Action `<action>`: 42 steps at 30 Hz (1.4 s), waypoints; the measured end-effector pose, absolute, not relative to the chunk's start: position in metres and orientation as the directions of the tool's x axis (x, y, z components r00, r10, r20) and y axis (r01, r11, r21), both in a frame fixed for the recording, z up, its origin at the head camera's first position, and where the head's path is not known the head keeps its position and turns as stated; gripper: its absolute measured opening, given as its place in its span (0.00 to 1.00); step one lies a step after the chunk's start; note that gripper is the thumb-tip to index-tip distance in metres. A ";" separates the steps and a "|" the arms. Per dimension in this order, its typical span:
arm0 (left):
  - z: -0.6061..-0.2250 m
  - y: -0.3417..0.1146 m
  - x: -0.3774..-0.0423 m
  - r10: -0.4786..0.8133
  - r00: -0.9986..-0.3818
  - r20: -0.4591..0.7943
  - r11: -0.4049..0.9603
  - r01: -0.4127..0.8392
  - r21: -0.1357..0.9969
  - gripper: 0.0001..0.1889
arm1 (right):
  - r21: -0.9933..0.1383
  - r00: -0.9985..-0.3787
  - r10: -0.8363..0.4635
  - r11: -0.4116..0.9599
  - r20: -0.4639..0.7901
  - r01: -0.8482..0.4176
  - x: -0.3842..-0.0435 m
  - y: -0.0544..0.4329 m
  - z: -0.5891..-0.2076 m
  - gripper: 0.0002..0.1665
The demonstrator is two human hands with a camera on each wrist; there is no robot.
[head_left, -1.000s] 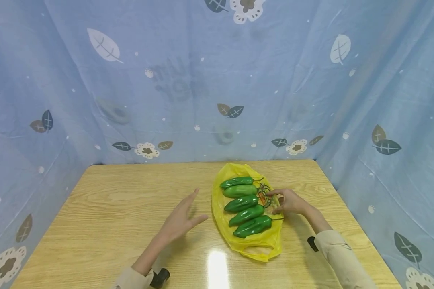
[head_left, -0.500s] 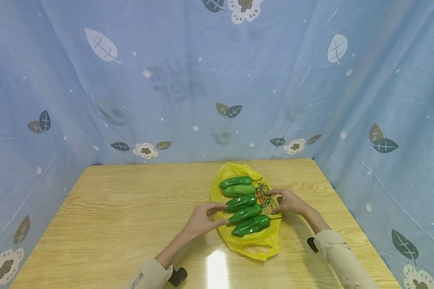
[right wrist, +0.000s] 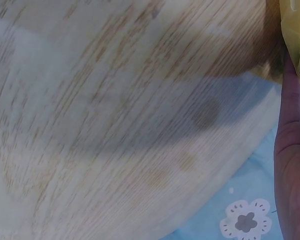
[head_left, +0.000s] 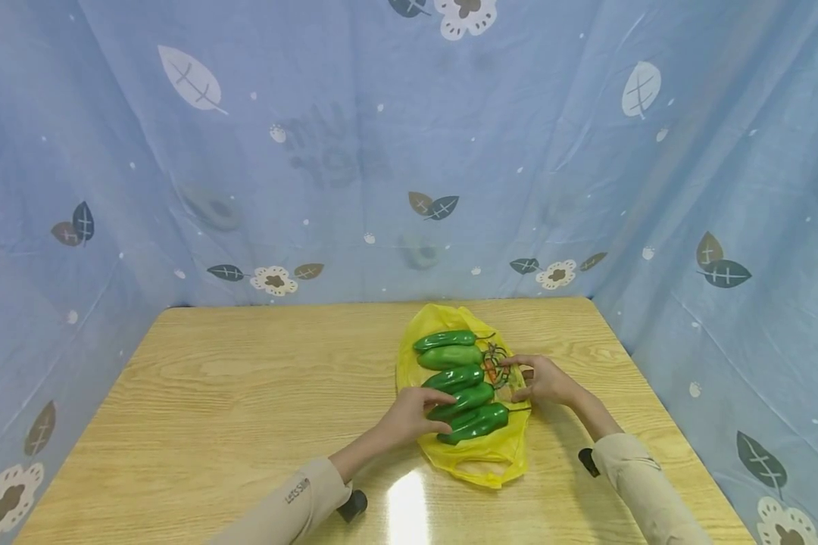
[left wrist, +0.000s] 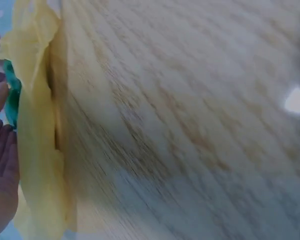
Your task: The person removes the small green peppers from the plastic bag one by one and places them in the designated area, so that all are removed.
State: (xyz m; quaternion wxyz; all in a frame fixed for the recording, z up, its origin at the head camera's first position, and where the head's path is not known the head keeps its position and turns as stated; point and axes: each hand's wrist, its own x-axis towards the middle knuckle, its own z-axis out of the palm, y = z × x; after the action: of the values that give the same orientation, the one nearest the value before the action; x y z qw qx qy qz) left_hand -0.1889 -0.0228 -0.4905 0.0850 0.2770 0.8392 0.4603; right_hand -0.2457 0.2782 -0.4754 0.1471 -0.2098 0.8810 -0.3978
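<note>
Several glossy green chili peppers, such as the far one (head_left: pixel 444 340), lie in a row on a flattened yellow plastic bag (head_left: pixel 473 474) right of the table's middle. My left hand (head_left: pixel 409 415) reaches over the bag's left side. Its fingertips and thumb are spread apart at the left ends of the nearer peppers (head_left: pixel 480 424). At the bag's right rim my right hand (head_left: pixel 548 381) holds the bag's edge, index finger over it and thumb lower down. In the left wrist view a green pepper (left wrist: pixel 13 95) shows between the fingers and the yellow plastic.
A small orange and dark green patterned patch (head_left: pixel 494 367) shows on the bag beside the pepper stems. The wooden table (head_left: pixel 245 378) is bordered at the back and sides by a blue patterned curtain (head_left: pixel 341 113). A bright glare spot (head_left: pixel 407 507) lies near the front.
My left hand has moved right, from beside the bag to over the left ends of the peppers. The right hand and the bag have stayed in place.
</note>
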 end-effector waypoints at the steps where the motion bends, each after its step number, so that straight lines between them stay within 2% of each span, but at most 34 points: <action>1: -0.490 -0.022 -0.189 0.545 -0.830 0.115 0.435 0.397 0.808 0.22 | -0.765 -0.871 -0.482 0.596 -0.098 -0.244 -0.245 0.278 -0.476 0.39; 5: -0.488 -0.021 -0.188 0.572 -0.811 0.120 0.466 0.443 0.766 0.19 | -0.771 -0.874 -0.473 0.596 -0.112 -0.223 -0.245 0.278 -0.476 0.39; 13: -0.484 -0.017 -0.180 0.661 -0.749 0.056 0.415 0.427 0.804 0.21 | -0.772 -0.871 -0.484 0.582 -0.077 -0.256 -0.245 0.278 -0.479 0.38; 20: -0.492 -0.011 -0.173 0.586 -0.809 0.033 0.503 0.395 0.769 0.24 | -0.826 -0.870 -0.479 0.533 -0.115 -0.184 -0.244 0.277 -0.480 0.39; 34: -0.492 0.007 -0.168 0.527 -0.848 0.050 0.362 0.278 0.890 0.26 | -0.854 -0.861 -0.500 0.484 -0.091 -0.190 -0.242 0.277 -0.480 0.39; 42: -0.497 0.007 -0.164 0.456 -0.888 0.063 0.318 0.228 0.920 0.27 | -0.813 -0.873 -0.479 0.540 -0.087 -0.215 -0.243 0.279 -0.483 0.38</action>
State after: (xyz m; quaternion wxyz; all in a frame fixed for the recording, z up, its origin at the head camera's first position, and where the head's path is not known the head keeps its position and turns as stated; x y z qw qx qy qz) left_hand -0.1639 0.0071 -0.4972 0.1045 0.2124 0.8049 0.5441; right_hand -0.2427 0.2789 -0.4833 0.1515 -0.2009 0.8645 -0.4352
